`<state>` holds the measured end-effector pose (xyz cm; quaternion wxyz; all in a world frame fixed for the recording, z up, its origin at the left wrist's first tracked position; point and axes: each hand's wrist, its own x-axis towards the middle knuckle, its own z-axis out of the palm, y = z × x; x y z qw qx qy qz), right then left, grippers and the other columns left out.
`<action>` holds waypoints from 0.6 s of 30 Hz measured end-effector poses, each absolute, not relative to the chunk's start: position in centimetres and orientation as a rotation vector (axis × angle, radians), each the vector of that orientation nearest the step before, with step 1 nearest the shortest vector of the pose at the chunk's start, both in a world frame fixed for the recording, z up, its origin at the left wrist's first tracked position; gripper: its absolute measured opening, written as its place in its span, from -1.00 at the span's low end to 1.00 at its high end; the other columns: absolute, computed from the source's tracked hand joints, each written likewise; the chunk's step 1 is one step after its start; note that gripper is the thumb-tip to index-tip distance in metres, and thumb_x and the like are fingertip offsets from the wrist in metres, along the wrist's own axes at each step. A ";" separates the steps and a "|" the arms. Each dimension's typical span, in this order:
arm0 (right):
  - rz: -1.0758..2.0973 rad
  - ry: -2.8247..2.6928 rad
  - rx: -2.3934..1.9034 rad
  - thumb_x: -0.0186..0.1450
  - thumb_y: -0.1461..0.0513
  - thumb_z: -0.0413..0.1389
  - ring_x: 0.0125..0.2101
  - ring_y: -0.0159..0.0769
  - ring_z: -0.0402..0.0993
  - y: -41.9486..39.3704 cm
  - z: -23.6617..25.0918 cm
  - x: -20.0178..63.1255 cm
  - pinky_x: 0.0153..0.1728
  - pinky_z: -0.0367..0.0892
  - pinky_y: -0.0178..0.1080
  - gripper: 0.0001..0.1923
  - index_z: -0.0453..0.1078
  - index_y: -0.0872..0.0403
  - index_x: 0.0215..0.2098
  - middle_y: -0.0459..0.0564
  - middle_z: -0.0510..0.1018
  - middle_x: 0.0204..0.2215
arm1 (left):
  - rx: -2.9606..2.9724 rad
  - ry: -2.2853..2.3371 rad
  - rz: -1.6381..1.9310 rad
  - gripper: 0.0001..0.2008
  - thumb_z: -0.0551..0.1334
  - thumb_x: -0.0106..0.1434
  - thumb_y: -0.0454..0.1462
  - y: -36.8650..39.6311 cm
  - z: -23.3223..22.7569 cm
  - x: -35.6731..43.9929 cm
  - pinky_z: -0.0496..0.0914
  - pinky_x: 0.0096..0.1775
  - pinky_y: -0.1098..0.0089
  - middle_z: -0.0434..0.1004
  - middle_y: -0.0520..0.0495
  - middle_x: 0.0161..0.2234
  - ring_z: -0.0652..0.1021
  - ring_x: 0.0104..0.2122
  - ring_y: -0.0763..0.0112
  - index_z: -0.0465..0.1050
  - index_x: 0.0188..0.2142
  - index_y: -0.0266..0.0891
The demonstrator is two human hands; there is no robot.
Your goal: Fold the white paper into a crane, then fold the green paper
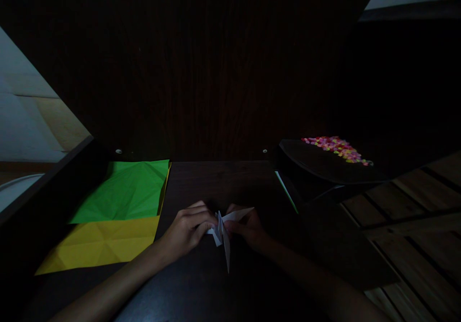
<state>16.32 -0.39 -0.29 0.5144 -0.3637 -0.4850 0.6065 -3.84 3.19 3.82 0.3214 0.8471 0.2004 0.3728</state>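
Between my two hands is a piece of folded white paper (225, 243), creased into narrow points and flaps like an origami figure. It is held just above the dark tabletop (201, 283). My left hand (192, 226) pinches its left side, thumb and fingers closed on the folds. On the other side my right hand (248, 228) grips the paper too, with one pale flap standing in front of its fingers. Parts of the folds and several fingertips are hidden behind the paper and the hands.
Creased green paper (126, 192) lies over yellow paper (108, 240) at the left. A dark upright panel (201, 72) closes the back. On the right are a thin green-and-white strip (286, 192) and a dark bag-like item (320, 163) bearing small colourful pieces (338, 149).
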 end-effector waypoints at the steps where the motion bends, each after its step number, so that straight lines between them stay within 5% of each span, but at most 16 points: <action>1: 1.454 -1.170 -0.880 0.11 0.09 0.35 -0.61 -0.40 0.37 -0.4 -0.3 16.3 -0.56 0.25 -0.35 -0.71 0.43 0.12 -0.52 -0.12 0.47 -0.62 | 2.225 0.526 0.982 -0.79 0.14 0.36 -0.38 3.2 3.8 -3.8 0.35 -0.38 0.41 0.54 -0.06 -0.46 0.47 -0.43 0.38 0.54 -0.34 -0.23; 12: 1.425 -1.156 -0.893 0.11 0.07 0.35 -0.58 -0.37 0.40 -0.2 -0.3 16.4 -0.54 0.28 -0.32 -0.72 0.49 0.12 -0.48 -0.09 0.50 -0.58 | 2.174 0.696 1.001 -0.86 0.22 0.32 -0.33 2.9 3.5 -3.7 0.45 -0.29 0.40 0.61 -0.05 -0.35 0.57 -0.34 0.37 0.55 -0.17 -0.20; 18: 1.465 -1.078 -0.861 0.13 0.10 0.34 -0.58 -0.37 0.40 -0.1 -0.8 16.4 -0.55 0.27 -0.33 -0.73 0.48 0.14 -0.45 -0.07 0.51 -0.58 | 1.905 0.824 0.962 -0.71 0.34 0.22 -0.28 2.9 3.5 -3.5 0.45 -0.33 0.45 0.58 0.07 -0.42 0.57 -0.43 0.45 0.41 -0.07 -0.22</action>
